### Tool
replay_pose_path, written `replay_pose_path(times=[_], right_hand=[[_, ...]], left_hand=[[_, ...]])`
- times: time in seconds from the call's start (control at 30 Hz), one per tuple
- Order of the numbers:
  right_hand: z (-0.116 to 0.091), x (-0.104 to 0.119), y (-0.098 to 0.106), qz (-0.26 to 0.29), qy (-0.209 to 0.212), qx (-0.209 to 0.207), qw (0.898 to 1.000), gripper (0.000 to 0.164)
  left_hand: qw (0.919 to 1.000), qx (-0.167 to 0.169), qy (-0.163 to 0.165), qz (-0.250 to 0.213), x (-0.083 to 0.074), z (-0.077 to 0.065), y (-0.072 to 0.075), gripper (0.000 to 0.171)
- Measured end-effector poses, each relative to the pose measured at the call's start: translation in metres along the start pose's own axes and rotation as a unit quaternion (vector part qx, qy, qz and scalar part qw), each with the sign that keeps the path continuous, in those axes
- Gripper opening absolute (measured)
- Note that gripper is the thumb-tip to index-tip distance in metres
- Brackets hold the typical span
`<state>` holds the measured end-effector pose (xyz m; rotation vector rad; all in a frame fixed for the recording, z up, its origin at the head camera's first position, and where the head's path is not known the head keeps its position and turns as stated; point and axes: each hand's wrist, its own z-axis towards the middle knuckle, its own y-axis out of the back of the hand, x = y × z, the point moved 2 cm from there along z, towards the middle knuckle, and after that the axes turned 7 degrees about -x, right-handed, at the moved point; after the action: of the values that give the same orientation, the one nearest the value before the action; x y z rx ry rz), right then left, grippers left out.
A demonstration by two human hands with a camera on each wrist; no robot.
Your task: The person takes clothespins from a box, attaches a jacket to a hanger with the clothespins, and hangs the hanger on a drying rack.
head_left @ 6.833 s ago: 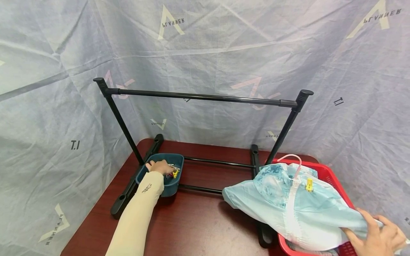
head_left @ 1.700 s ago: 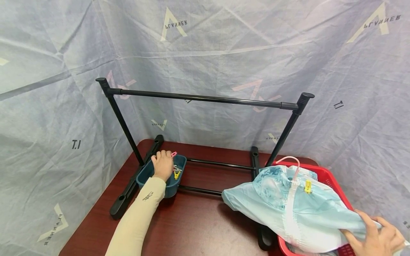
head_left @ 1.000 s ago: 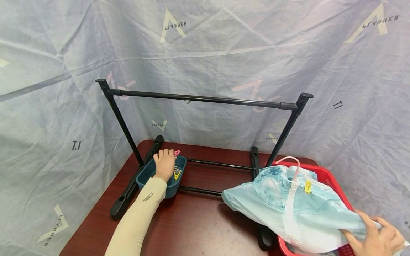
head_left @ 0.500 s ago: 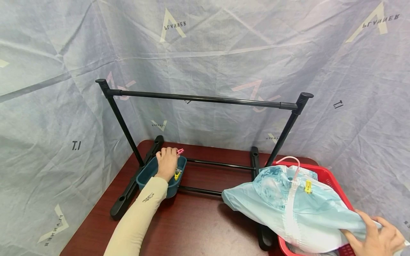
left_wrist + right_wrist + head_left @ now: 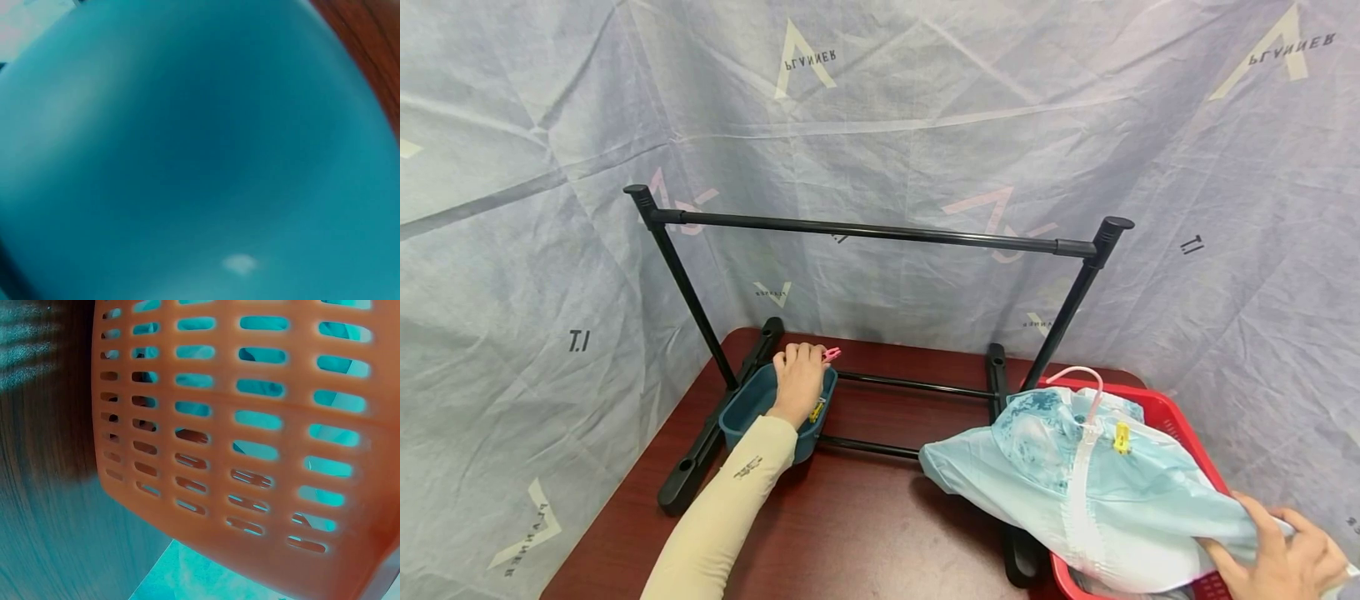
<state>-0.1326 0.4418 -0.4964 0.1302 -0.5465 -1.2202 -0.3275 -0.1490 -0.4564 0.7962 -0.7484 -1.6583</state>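
In the head view my left hand [image 5: 800, 383] pinches a pink clothespin [image 5: 831, 354] above the far rim of a dark blue bin [image 5: 739, 414]. A yellow clothespin [image 5: 817, 409] lies in that bin, partly hidden by the hand. The bin's smooth wall [image 5: 200, 137] fills the left wrist view. At the lower right my right hand [image 5: 1281, 546] grips the edge of a light blue and white garment [image 5: 1150, 492] between thumb and fingers. The garment is on a pink hanger [image 5: 1086, 372] and carries another yellow clothespin [image 5: 1122, 437]. Neither hand shows in the wrist views.
The garment lies across a red slotted basket [image 5: 1172, 417], whose side wall [image 5: 212, 400] looks orange in the right wrist view. A black rack [image 5: 872, 227] stands on the dark red table [image 5: 850, 525]. A printed grey cloth [image 5: 880, 125] hangs behind.
The left hand has come up from inside the bin with the pink clothespin and drifted right towards the bin's far right corner. The right hand and garment have hardly moved.
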Motion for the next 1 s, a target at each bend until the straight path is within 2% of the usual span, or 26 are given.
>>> replay_pose_path(times=[0.17, 0.47, 0.57, 1.0], right_hand=[[-0.003, -0.003, -0.003, 0.007, -0.005, -0.022, 1.000, 0.088], [-0.001, 0.001, -0.001, 0.009, -0.001, -0.004, 1.000, 0.087], [0.000, 0.002, 0.001, 0.004, -0.001, 0.007, 1.000, 0.086], [0.000, 0.003, 0.001, 0.008, -0.009, 0.002, 1.000, 0.087]], left_hand=[[1.0000, 0.000, -0.008, 0.006, -0.007, 0.000, 0.003, 0.027], [0.9995, -0.013, -0.028, 0.009, -0.012, 0.000, 0.003, 0.026], [0.9989, -0.024, -0.040, 0.010, -0.013, 0.000, 0.003, 0.024], [0.9947, -0.070, -0.075, 0.007, -0.023, -0.002, 0.003, 0.027]])
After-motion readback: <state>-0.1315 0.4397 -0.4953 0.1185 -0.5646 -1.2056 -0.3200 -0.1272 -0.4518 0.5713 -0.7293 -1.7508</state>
